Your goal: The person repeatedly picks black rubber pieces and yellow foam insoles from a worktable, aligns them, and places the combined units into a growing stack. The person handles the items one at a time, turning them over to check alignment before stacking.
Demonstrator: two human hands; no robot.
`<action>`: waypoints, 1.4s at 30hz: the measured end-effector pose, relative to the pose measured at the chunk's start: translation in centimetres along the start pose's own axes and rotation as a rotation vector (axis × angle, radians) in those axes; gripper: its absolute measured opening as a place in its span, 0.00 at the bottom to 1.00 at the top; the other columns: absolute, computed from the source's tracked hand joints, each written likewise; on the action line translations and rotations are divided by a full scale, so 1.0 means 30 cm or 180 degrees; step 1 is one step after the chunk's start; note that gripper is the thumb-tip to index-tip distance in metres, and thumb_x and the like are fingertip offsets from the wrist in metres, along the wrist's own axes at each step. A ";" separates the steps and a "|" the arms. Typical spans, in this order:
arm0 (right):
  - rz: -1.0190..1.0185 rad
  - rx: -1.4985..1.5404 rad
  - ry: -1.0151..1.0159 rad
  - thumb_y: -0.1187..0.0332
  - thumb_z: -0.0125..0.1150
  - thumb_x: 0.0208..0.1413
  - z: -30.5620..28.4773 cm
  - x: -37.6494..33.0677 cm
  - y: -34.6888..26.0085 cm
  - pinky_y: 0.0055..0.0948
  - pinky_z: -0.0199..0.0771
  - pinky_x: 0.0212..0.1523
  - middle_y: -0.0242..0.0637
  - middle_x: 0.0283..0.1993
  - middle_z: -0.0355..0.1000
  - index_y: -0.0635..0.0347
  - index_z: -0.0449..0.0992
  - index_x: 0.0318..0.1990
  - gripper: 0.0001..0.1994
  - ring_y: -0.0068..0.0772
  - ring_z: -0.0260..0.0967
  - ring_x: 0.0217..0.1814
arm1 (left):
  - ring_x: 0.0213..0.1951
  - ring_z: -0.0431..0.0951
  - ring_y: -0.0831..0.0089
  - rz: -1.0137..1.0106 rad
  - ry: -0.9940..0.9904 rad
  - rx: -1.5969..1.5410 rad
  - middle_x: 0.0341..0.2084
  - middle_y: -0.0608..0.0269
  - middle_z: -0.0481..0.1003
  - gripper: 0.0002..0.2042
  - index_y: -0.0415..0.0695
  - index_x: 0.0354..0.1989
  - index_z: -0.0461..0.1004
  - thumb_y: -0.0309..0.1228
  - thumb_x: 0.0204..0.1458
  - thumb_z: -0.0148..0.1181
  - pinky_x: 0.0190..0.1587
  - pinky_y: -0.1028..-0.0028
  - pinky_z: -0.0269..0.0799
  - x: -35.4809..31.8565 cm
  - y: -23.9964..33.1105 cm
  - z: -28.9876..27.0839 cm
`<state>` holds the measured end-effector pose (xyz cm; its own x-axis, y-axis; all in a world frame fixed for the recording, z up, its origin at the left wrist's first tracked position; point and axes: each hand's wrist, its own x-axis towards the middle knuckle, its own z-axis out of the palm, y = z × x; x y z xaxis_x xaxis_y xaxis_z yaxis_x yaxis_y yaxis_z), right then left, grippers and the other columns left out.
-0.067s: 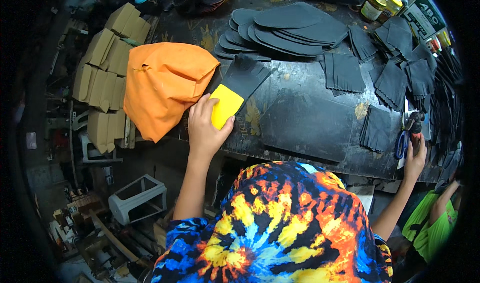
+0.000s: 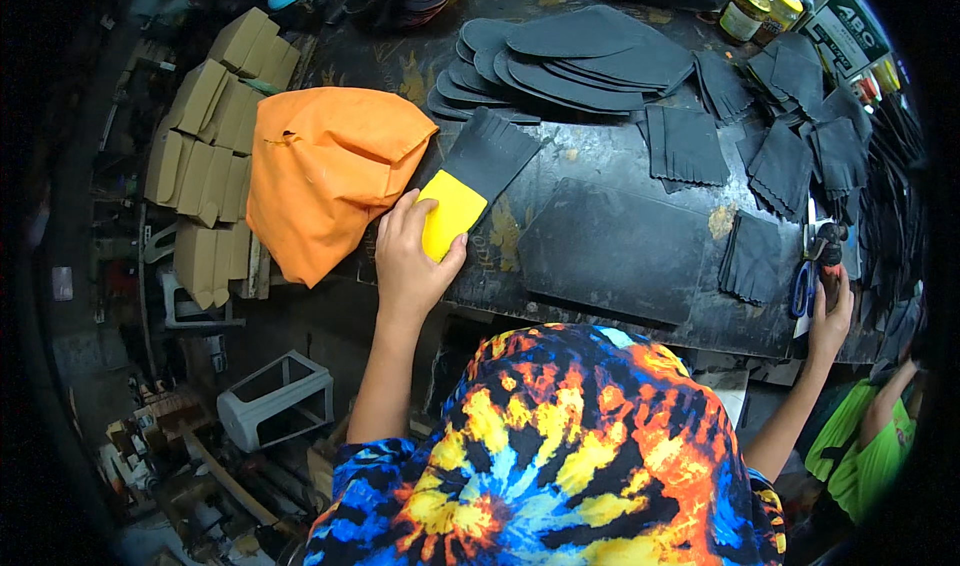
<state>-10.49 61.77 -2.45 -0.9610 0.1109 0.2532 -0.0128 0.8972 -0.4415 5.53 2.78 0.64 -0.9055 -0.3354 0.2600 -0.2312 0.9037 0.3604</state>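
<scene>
My left hand [image 2: 408, 251] holds a yellow square piece [image 2: 455, 211] between thumb and fingers, at the front edge of the dark table. Under and beyond the yellow piece, a fan of black fringed strips [image 2: 495, 151] lies on the tabletop. Far to the right, my right hand [image 2: 830, 316] has its fingers closed round a dark, knobby-topped tool [image 2: 831, 248] with a reddish part; its exact kind is unclear. Close beside that hand lies a pair of scissors [image 2: 801, 288] with blue handles. An orange cloth bundle [image 2: 335, 176] rests just left of my left hand.
A flat dark board [image 2: 610, 251] lies between my hands. Beyond it are stacked black oval pieces [image 2: 575, 61] and several black scalloped piles [image 2: 785, 171]. Jars [image 2: 747, 11] stand at the far right, cardboard boxes [image 2: 205, 176] at the left. A person in green [image 2: 860, 451] is at the lower right.
The far end of the black fringed strips, blurred before, now looks sharp and still. Both hands stay in place.
</scene>
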 end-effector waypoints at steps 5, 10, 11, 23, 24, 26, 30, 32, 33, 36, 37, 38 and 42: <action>-0.0241 -0.0014 -0.0022 0.72 0.61 0.62 -0.036 0.007 -0.039 0.33 0.69 0.58 0.43 0.53 0.69 0.53 0.66 0.68 0.26 0.36 0.72 0.56 | 0.54 0.76 0.45 0.0124 0.0220 -0.0114 0.52 0.40 0.75 0.17 0.36 0.44 0.77 0.31 0.46 0.68 0.57 0.58 0.71 -0.012 -0.027 0.024; -0.0214 0.0329 0.0151 0.69 0.61 0.63 -0.036 0.021 -0.093 0.33 0.68 0.56 0.41 0.53 0.69 0.52 0.67 0.68 0.25 0.34 0.70 0.56 | 0.53 0.77 0.44 0.0411 0.0248 -0.0117 0.48 0.44 0.78 0.11 0.37 0.40 0.77 0.28 0.50 0.66 0.56 0.58 0.72 0.001 -0.056 0.034; -0.0262 0.0260 0.0224 0.68 0.61 0.64 -0.038 0.022 -0.107 0.32 0.68 0.56 0.40 0.54 0.69 0.52 0.68 0.67 0.24 0.34 0.70 0.57 | 0.53 0.76 0.44 0.0411 0.0192 -0.0175 0.48 0.45 0.78 0.11 0.37 0.40 0.76 0.28 0.50 0.66 0.57 0.57 0.71 0.009 -0.061 0.031; -0.0904 0.0901 0.0242 0.72 0.61 0.63 -0.044 0.063 -0.374 0.28 0.68 0.56 0.39 0.62 0.69 0.58 0.69 0.65 0.23 0.31 0.68 0.61 | 0.49 0.79 0.49 0.0729 -0.0002 0.0100 0.46 0.47 0.79 0.12 0.38 0.45 0.76 0.28 0.53 0.64 0.54 0.61 0.74 0.100 -0.060 0.007; -0.0936 0.0952 0.0220 0.72 0.61 0.62 -0.038 0.063 -0.395 0.27 0.68 0.56 0.39 0.62 0.69 0.58 0.69 0.65 0.23 0.31 0.68 0.61 | 0.47 0.79 0.49 0.0708 0.0176 0.0044 0.45 0.48 0.79 0.11 0.37 0.44 0.76 0.27 0.54 0.63 0.52 0.61 0.74 0.108 -0.054 0.001; -0.0880 0.1088 0.0097 0.73 0.61 0.63 -0.028 0.062 -0.435 0.27 0.68 0.56 0.39 0.62 0.69 0.58 0.70 0.65 0.22 0.31 0.68 0.61 | 0.44 0.81 0.51 0.0416 0.0215 0.0019 0.41 0.50 0.80 0.09 0.37 0.44 0.76 0.25 0.56 0.60 0.48 0.62 0.76 0.130 -0.041 -0.030; -0.0959 0.1296 -0.0030 0.73 0.62 0.61 -0.017 0.060 -0.522 0.28 0.68 0.57 0.38 0.62 0.69 0.59 0.71 0.64 0.22 0.32 0.69 0.61 | 0.34 0.79 0.64 0.0178 0.1371 -0.0459 0.33 0.55 0.78 0.05 0.36 0.42 0.75 0.23 0.62 0.54 0.39 0.68 0.74 0.189 -0.047 -0.136; -0.1058 0.1218 -0.0049 0.73 0.63 0.59 -0.016 0.055 -0.569 0.30 0.68 0.57 0.37 0.59 0.71 0.59 0.71 0.63 0.23 0.32 0.69 0.59 | 0.28 0.71 0.80 -0.0356 0.1193 -0.1312 0.27 0.63 0.73 0.04 0.35 0.40 0.73 0.22 0.64 0.53 0.33 0.77 0.68 0.186 -0.049 -0.150; -0.1058 0.1192 -0.0124 0.74 0.63 0.57 -0.017 0.053 -0.592 0.29 0.68 0.55 0.36 0.57 0.73 0.58 0.72 0.62 0.23 0.32 0.70 0.57 | 0.28 0.69 0.82 -0.0397 0.1007 -0.1383 0.26 0.65 0.71 0.04 0.35 0.40 0.73 0.22 0.64 0.52 0.32 0.77 0.66 0.172 -0.048 -0.144; -0.1226 0.1188 -0.0425 0.75 0.65 0.54 -0.009 0.038 -0.652 0.29 0.69 0.51 0.38 0.54 0.73 0.59 0.75 0.58 0.22 0.32 0.71 0.53 | 0.28 0.70 0.79 -0.0618 0.0231 -0.1406 0.25 0.63 0.71 0.04 0.35 0.40 0.73 0.23 0.62 0.54 0.34 0.77 0.68 0.141 -0.036 -0.063; -0.1305 0.1218 -0.0560 0.75 0.66 0.53 -0.004 0.034 -0.668 0.29 0.70 0.49 0.39 0.54 0.73 0.59 0.76 0.57 0.22 0.33 0.71 0.52 | 0.28 0.72 0.76 -0.0963 0.0069 -0.1368 0.25 0.62 0.72 0.04 0.35 0.40 0.73 0.23 0.61 0.55 0.35 0.75 0.69 0.128 -0.026 -0.037; -0.1349 0.1350 -0.0577 0.75 0.66 0.52 0.005 0.025 -0.684 0.30 0.70 0.47 0.40 0.51 0.73 0.59 0.77 0.55 0.20 0.34 0.72 0.50 | 0.29 0.74 0.73 -0.0753 0.0084 -0.1123 0.26 0.59 0.73 0.05 0.35 0.41 0.73 0.23 0.60 0.56 0.36 0.73 0.70 0.117 -0.018 -0.030; -0.1383 0.1724 -0.1240 0.77 0.66 0.51 0.039 -0.009 -0.736 0.27 0.72 0.41 0.38 0.43 0.75 0.62 0.78 0.51 0.17 0.31 0.73 0.42 | 0.43 0.78 0.58 -0.0530 0.0059 -0.0394 0.40 0.50 0.76 0.10 0.36 0.43 0.75 0.22 0.53 0.60 0.48 0.63 0.72 0.145 0.040 -0.054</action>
<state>-10.27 41.44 6.23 -0.8653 -0.4485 0.2236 -0.4449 0.4821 -0.7547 1.90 1.96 3.65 -0.8515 -0.4832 0.2037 -0.3306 0.7961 0.5068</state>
